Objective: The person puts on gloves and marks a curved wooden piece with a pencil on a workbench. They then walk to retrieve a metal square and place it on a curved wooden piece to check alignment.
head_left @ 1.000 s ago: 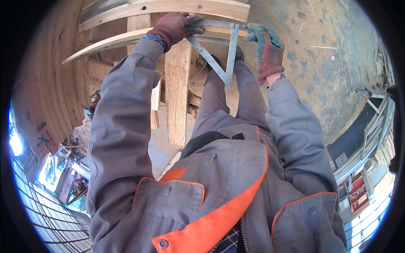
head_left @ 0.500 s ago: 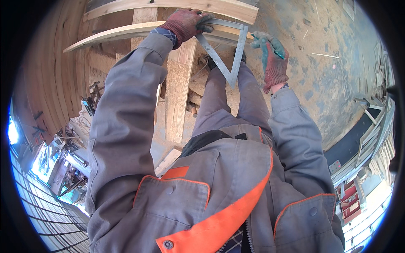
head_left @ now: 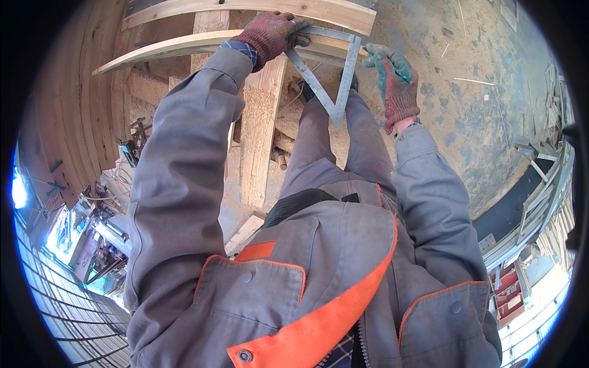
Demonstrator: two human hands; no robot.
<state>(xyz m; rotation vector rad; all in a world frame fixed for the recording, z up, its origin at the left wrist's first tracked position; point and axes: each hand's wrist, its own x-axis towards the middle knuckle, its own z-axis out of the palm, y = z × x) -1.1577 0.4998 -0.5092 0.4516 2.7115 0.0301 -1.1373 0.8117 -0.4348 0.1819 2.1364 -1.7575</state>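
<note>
My left hand [head_left: 270, 35], in a red knit glove with a dark coated palm, grips a metal set square [head_left: 348, 72] against a wooden board [head_left: 175, 46]. The square is an open triangle; one side lies along the board's right end and its point hangs toward my legs. My right hand [head_left: 399, 89], in a similar red and green glove, is just right of the board's end. Its fingers are closed round a thin teal pencil [head_left: 403, 78], largely hidden by the glove. The fingertips are close to the board's end and the square's corner.
A second board [head_left: 282, 7] lies beyond the first. Below them, a rough timber support [head_left: 259, 141] runs toward me. Wide planks [head_left: 73, 116] lie at the left, with machinery [head_left: 101, 248] nearer. Sawdust covers the floor [head_left: 466, 116]; wood strips [head_left: 546, 196] stand at the right.
My right hand has turned and shifted slightly, and the pencil shows less behind the fingers. My left hand, the set square and the boards stay practically where they were.
</note>
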